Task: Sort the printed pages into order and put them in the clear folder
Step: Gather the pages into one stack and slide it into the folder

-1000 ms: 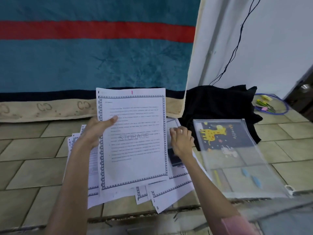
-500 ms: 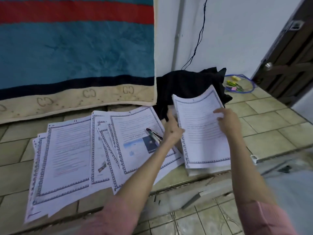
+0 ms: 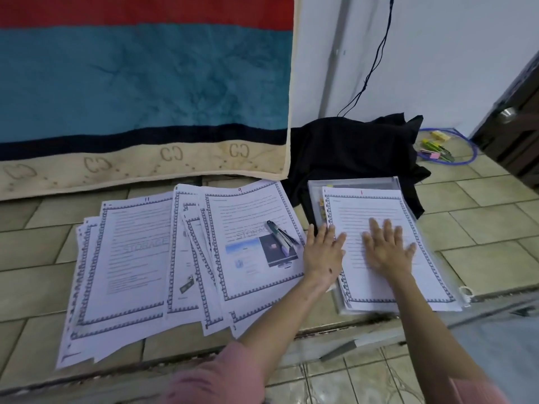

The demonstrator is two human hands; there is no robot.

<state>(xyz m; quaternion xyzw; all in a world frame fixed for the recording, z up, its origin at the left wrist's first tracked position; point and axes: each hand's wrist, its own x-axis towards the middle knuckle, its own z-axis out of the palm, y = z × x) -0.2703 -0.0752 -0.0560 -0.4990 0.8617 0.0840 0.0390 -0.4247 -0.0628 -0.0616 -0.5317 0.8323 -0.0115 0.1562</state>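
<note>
A printed page marked 1 in red (image 3: 388,284) lies on top of the clear folder (image 3: 358,183) at the right of the tiled floor. My right hand (image 3: 386,247) presses flat on that page with fingers spread. My left hand (image 3: 322,250) rests flat on the page's left edge and the floor beside it. Several other bordered pages (image 3: 131,272) lie fanned out to the left, among them ones marked 9 (image 3: 248,217) and 11. A stapler (image 3: 281,234) lies on the page marked 9.
A black cloth (image 3: 350,150) is heaped behind the folder. A striped blanket (image 3: 145,83) hangs at the back left. A blue cable loop with small coloured items (image 3: 437,150) lies at the far right near a dark door (image 3: 513,118). A raised floor ridge (image 3: 364,336) runs in front of the papers.
Page 1, held up in the air before, has been carried right and laid on the clear folder. Both hands have let go and now lie flat on it.
</note>
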